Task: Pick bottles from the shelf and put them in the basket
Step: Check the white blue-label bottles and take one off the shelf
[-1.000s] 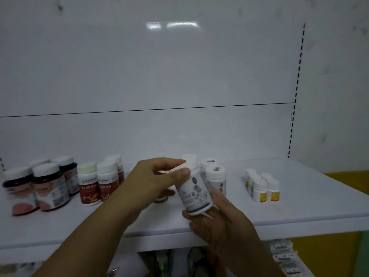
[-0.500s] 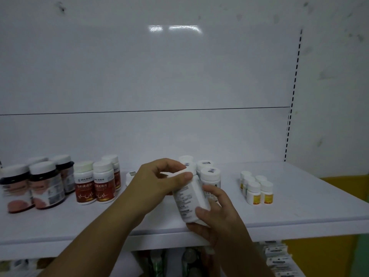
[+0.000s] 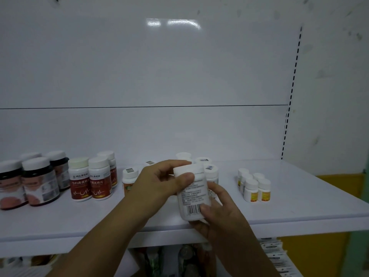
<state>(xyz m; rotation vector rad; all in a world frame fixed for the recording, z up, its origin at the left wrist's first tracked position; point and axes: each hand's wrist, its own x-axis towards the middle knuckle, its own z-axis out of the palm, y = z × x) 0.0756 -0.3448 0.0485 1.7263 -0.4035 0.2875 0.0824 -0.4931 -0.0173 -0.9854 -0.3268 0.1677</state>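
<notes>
Pinching the top of the white bottle (image 3: 193, 194), the left grip (image 3: 157, 183) faces the right grip (image 3: 219, 216) clasping its base.

Your left hand (image 3: 157, 182) hides part of the orange-labelled bottle (image 3: 129, 175); print on the white bottle (image 3: 192, 193) is unreadable; the leftmost jar (image 3: 10, 183) is cropped.

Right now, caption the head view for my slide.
A white bottle held by left hand and right hand before a shelf of other bottles.

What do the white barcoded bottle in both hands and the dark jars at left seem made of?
White barcoded bottle: likely opaque plastic, matte, no glare on its wall. Dark white-lidded jars: tinted glass or plastic, faint sheen; cannot tell which.
</notes>
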